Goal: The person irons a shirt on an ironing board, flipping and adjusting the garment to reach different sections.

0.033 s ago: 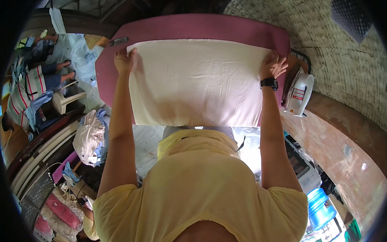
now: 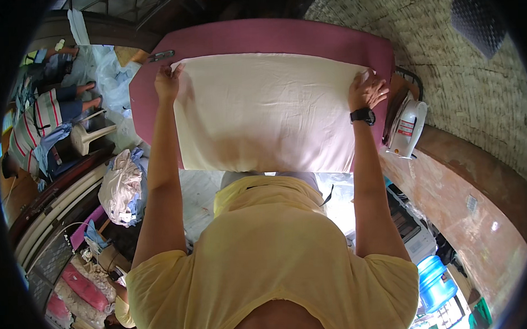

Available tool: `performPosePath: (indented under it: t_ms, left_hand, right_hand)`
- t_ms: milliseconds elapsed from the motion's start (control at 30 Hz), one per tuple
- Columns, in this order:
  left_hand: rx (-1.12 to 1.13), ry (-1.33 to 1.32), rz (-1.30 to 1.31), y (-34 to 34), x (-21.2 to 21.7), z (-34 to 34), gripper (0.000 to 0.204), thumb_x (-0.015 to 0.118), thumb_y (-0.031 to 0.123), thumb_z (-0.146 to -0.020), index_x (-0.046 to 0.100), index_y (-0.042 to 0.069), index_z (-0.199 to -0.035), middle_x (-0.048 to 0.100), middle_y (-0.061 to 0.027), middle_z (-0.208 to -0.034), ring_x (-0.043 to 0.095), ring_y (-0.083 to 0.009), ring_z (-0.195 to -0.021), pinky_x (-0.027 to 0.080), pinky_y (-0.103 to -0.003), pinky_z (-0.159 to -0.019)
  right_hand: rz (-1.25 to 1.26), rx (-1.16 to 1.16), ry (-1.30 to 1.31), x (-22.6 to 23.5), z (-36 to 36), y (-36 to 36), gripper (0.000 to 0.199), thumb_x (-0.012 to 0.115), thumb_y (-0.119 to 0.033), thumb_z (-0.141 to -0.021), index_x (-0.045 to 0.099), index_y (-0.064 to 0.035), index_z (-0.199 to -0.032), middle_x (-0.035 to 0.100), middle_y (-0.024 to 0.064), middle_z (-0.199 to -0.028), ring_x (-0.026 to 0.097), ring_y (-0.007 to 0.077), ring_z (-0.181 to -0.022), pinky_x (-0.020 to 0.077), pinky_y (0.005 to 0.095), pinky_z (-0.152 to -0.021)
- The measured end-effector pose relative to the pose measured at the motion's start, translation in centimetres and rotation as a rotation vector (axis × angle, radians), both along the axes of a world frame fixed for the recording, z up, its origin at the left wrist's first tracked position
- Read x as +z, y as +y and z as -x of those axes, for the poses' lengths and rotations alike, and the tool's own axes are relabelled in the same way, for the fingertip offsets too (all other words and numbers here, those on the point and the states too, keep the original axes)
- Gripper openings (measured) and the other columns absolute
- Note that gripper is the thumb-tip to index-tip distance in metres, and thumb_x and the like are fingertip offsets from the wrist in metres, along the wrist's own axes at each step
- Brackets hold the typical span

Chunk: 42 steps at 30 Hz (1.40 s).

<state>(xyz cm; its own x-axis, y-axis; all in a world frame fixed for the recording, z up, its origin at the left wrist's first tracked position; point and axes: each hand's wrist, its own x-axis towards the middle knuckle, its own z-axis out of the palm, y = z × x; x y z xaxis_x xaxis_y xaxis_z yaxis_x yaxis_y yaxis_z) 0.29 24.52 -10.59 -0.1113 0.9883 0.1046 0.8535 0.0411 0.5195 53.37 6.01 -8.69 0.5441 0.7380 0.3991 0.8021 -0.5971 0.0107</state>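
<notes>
thumb and fingertips of the bare left hand (image 2: 168, 82) are pinching the far left corner of a thin, pale cream, roughly rectangular cloth (image 2: 256, 109). the bare right hand (image 2: 368, 92) is resting at the cloth's far right corner, its outer fingers spreading; the thumb side is seemingly gathering a little edge, but whether it is truly gripping i cannot tell.

the cloth is lying spread over a maroon, fabric-covered board (image 2: 265, 34) with angled corners, leaving a maroon strip showing along the board's far side and reaching the board's near edge.

good handling is probably calling for light, even tension: both hands should be drawing toward the board's opposite ends, so the far edge is running straight without stretching. fine creases are showing right of the board's middle; a flat palm could be easing them outward. the round black wristwatch (image 2: 364, 116) should be clearing the fabric.

a small, slim, dark tool (image 2: 161, 55) is lying at the board's far left corner, so the left hand should be avoiding it. just beyond the board's right end, a white plastic-handled iron (image 2: 410, 124) is standing.
</notes>
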Motion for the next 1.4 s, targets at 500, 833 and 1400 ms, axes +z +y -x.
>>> performPosePath:
  t_ms: [500, 833, 1400]
  left_hand:
    - [0.076, 0.358, -0.429, -4.7, 3.6, -8.5, 0.033, 0.064, 0.024, -0.090, 0.054, 0.007, -0.116, 0.055, -0.0135, -0.112, 0.049, -0.0344, -0.112, 0.035, -0.052, -0.094]
    - [-1.203, 0.085, -0.167, -14.3, 3.8, -36.0, 0.057, 0.057, 0.042, -0.093, 0.043, 0.020, -0.144, 0.032, -0.0026, -0.154, 0.023, -0.0280, -0.146, 0.021, -0.048, -0.120]
    - [-1.342, 0.208, -0.248, -14.7, 2.0, -39.7, 0.057, 0.054, 0.051, -0.093, 0.042, 0.032, -0.145, 0.022, 0.0035, -0.160, 0.011, -0.0302, -0.149, 0.011, -0.056, -0.120]
  right_hand:
    - [-0.080, 0.250, 0.154, -0.5, 2.2, -3.6, 0.069, 0.054, -0.053, -0.092, 0.043, -0.0097, -0.145, 0.039, 0.0146, -0.151, 0.036, 0.0401, -0.135, 0.0259, 0.0552, -0.112]
    - [0.069, 0.140, 0.273, -0.5, -0.7, -4.6, 0.065, 0.058, -0.050, -0.090, 0.048, -0.0120, -0.142, 0.042, 0.0154, -0.146, 0.038, 0.0408, -0.131, 0.0297, 0.0572, -0.107]
    - [0.029, -0.387, 0.969, 9.0, -17.6, -13.9, 0.060, 0.064, -0.058, -0.087, 0.066, 0.0012, -0.077, 0.064, 0.0176, -0.063, 0.068, 0.0293, -0.064, 0.0524, 0.0424, -0.060]
